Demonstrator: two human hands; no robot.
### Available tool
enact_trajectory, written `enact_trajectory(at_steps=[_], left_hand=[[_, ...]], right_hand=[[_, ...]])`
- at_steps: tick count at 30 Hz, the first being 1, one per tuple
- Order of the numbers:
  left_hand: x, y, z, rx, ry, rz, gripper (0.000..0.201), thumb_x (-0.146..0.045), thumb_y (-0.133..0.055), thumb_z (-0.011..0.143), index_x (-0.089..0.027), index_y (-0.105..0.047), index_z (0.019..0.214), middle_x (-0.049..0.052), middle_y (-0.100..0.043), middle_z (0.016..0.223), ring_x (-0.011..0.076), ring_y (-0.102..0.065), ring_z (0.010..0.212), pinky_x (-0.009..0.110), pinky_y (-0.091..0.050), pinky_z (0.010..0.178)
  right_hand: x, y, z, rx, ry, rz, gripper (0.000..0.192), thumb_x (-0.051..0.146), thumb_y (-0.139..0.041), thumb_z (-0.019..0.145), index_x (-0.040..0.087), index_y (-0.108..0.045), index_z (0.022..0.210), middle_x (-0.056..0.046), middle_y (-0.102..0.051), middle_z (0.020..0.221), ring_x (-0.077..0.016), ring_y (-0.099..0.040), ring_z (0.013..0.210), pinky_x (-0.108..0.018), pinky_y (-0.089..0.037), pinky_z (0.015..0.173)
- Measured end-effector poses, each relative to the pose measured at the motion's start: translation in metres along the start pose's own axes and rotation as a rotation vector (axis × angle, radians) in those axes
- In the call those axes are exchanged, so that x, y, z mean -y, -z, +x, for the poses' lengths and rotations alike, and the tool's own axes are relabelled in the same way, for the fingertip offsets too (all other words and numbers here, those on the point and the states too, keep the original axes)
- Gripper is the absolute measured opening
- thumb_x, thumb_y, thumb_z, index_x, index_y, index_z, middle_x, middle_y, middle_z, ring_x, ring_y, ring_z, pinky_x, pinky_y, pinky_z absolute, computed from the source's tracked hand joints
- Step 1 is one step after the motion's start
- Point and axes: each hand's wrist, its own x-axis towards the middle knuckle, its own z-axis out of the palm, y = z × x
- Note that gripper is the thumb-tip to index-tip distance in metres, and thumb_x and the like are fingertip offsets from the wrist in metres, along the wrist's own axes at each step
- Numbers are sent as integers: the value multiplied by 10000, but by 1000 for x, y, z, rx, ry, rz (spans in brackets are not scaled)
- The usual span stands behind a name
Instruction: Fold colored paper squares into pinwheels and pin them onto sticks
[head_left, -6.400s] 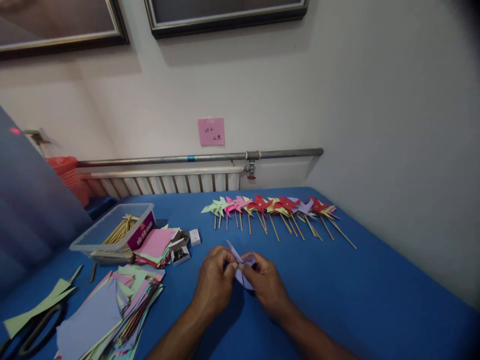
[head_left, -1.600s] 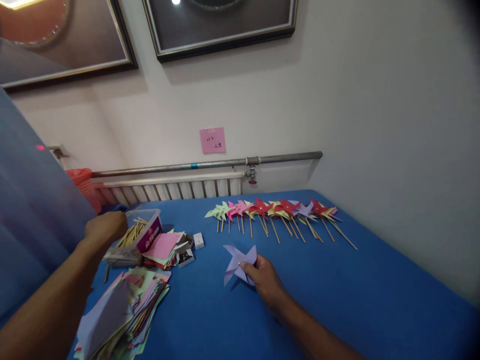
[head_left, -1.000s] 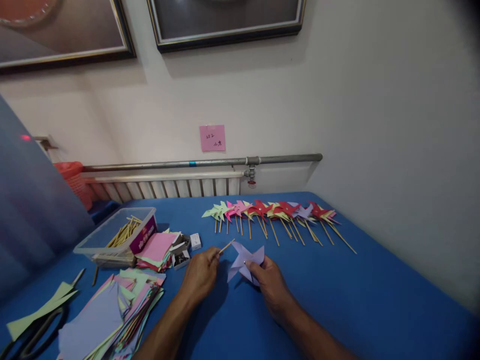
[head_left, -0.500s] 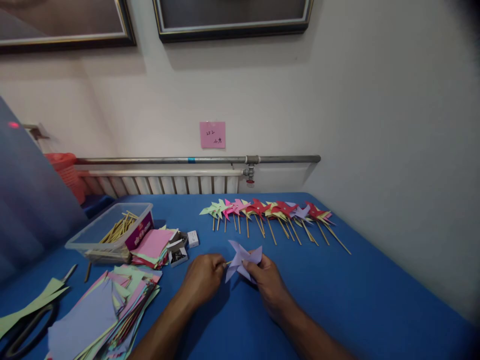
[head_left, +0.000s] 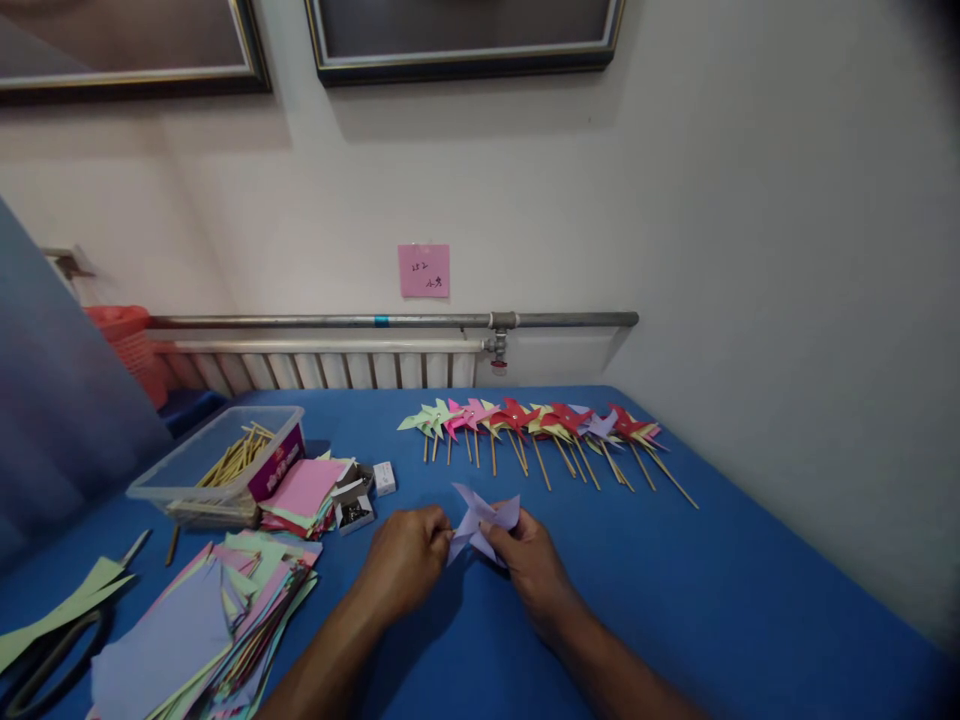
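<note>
A lavender paper pinwheel [head_left: 469,520] is held between my two hands above the blue table. My right hand [head_left: 531,555] is closed on it, thumb pressed at its centre and fingers behind the blades. My left hand [head_left: 412,555] is closed at the pinwheel's left side, around a thin stick that is mostly hidden by the fingers. Beyond the hands lies a row of pinwheels on sticks [head_left: 517,418] in green, pink, red, yellow and lavender.
At left stands a clear plastic box [head_left: 176,470] of wooden sticks [head_left: 236,458]. Nearby are pink paper squares [head_left: 304,490], small boxes of metal pins [head_left: 354,513], a pile of coloured paper [head_left: 172,640] and black-handled scissors [head_left: 64,660]. A radiator [head_left: 360,370] runs behind the table.
The lavender pinwheel has shifted slightly left and down, closer to my left hand, and less of the stick shows. Both hands keep their grip.
</note>
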Motion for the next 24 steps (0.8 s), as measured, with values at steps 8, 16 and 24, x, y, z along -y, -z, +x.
enact_trajectory(at_steps=[8, 16, 24], left_hand=[[-1, 0, 0, 10, 1, -5, 200, -152, -589, 993, -219, -711, 849, -11, -711, 770, 156, -630, 758, 271, -313, 673], [3, -5, 1, -8, -9, 6, 196, -178, -585, 999, -222, -712, 856, -7, -710, 776, 163, -633, 761, 283, -305, 675], [0, -3, 1, -11, 21, -32, 198, -165, -588, 991, -217, -699, 835, -14, -687, 757, 158, -615, 753, 278, -307, 678]], right_hand=[[-4, 2, 3, 3, 1, -35, 421, 529, -899, 648, 218, -709, 860, 37, -628, 681, -178, -522, 644, -304, -395, 634], [-4, 3, 3, 7, 7, -28, 478, 596, -922, 649, 217, -714, 854, 23, -644, 692, -175, -524, 643, -297, -392, 622], [-6, 4, 3, 20, 6, -50, 462, 577, -922, 663, 212, -695, 830, 29, -644, 679, -165, -532, 626, -290, -382, 603]])
